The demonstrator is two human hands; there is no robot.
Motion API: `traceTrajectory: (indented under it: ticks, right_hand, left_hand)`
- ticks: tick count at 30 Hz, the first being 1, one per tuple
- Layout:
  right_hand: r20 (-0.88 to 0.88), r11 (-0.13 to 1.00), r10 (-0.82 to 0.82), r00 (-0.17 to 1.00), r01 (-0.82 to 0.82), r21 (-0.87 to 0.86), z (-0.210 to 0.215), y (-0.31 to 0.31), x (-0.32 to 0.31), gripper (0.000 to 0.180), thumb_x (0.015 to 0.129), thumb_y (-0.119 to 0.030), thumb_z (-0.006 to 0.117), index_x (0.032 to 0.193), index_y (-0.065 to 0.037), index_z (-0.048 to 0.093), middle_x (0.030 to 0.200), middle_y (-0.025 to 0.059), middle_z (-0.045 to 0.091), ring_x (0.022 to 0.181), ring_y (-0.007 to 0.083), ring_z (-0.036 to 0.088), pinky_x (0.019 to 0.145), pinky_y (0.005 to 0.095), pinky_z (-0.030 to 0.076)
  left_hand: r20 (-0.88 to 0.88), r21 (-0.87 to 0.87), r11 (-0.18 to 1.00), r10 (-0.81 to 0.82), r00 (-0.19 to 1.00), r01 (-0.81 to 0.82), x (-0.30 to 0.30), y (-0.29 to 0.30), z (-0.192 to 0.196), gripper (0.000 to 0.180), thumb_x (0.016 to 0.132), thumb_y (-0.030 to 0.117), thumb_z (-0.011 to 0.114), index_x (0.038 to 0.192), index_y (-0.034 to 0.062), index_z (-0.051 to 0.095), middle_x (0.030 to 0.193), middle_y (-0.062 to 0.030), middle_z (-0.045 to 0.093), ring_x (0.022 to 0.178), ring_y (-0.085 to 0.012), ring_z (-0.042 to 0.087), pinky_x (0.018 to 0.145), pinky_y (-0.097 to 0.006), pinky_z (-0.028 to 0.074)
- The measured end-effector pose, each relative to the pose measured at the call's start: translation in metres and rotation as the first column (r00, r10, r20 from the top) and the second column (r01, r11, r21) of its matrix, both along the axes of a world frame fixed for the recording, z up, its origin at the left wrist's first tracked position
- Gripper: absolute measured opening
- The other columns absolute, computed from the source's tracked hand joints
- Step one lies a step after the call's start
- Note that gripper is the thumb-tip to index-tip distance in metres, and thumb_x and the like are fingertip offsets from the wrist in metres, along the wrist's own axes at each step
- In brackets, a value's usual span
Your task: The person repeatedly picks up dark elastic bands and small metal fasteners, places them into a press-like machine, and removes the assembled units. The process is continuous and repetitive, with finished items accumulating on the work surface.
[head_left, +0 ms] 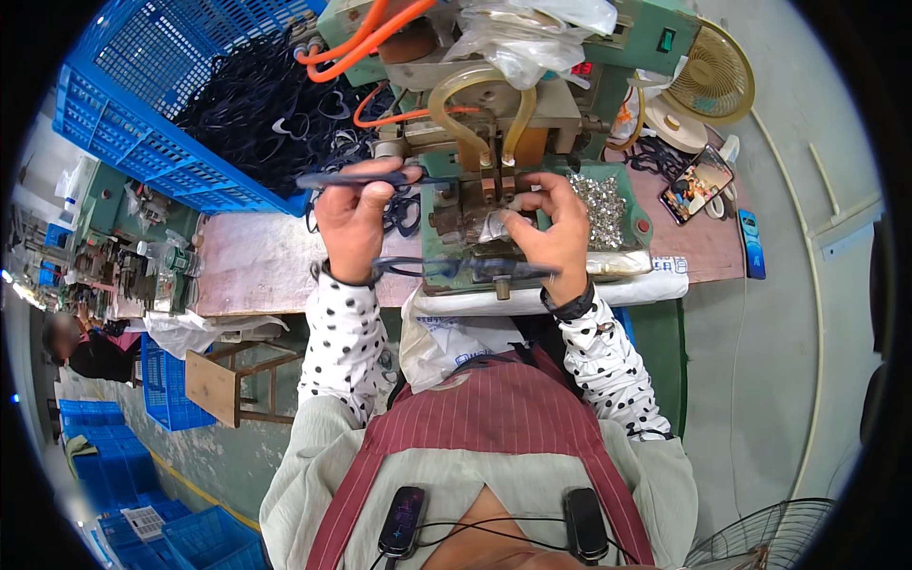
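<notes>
A long dark-blue strap-like piece is pinched between the thumb and fingers of my left hand, at the left of the machine. My right hand is at the working point of the green bench machine, thumb and fingers curled together beside its two copper-coloured tips. What those fingers hold, if anything, is too small to make out. A second dark-blue band, blurred, stretches across the machine's front edge between my wrists. Many small shiny metal parts fill the green tray right of my right hand.
A blue crate heaped with dark-blue loops stands at the back left. On the right lie a lit phone, a blue device and a tape roll; a fan stands behind. Orange hoses hang over the machine.
</notes>
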State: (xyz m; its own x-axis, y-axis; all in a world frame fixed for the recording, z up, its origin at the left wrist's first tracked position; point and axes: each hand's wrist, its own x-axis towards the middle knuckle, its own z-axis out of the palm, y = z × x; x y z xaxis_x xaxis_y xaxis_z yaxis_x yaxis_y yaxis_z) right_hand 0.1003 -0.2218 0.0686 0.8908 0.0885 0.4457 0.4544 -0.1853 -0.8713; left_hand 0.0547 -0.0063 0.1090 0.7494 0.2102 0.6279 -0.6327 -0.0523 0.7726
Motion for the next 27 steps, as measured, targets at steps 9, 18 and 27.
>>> traceTrajectory:
  ticks: [9,18,27]
  right_hand:
    - [-0.092,0.991,0.026,0.995,-0.013,0.136,0.000,0.005,-0.002,0.050,0.070,-0.004,0.076,0.113,0.002,0.051,0.077,0.0090,0.069,0.078,0.0163,0.065,0.078,0.0288,0.047]
    - [-0.040,0.985,-0.157,0.987,0.159,0.070,-0.019,-0.067,0.031,0.037,0.080,-0.004,0.069,0.115,-0.003,0.058,0.090,0.0080,0.069,0.086,0.0150,0.064,0.077,0.0282,0.049]
    - [-0.159,0.955,-0.269,0.950,0.241,-0.174,-0.089,-0.125,0.052,0.021,0.084,-0.007,0.065,0.105,-0.003,0.066,0.090,0.0128,0.067,0.076,0.0190,0.065,0.071,0.0308,0.050]
  left_hand:
    - [0.363,0.542,0.828,-0.076,0.929,-0.144,-0.009,-0.017,-0.004,0.030,0.082,0.015,0.072,0.108,0.0009,0.065,0.104,-0.0131,0.069,0.095,-0.0255,0.067,0.089,-0.039,0.053]
    - [0.391,0.769,0.620,-0.261,0.883,-0.157,-0.018,-0.074,-0.052,0.040,0.078,0.019,0.074,0.114,0.0036,0.066,0.119,-0.0140,0.064,0.107,-0.0277,0.064,0.097,-0.045,0.049]
    - [0.389,0.695,0.712,-0.250,0.886,-0.104,-0.016,-0.073,-0.053,0.040,0.081,0.020,0.071,0.115,0.0020,0.063,0.115,-0.0146,0.065,0.097,-0.0262,0.066,0.092,-0.043,0.053]
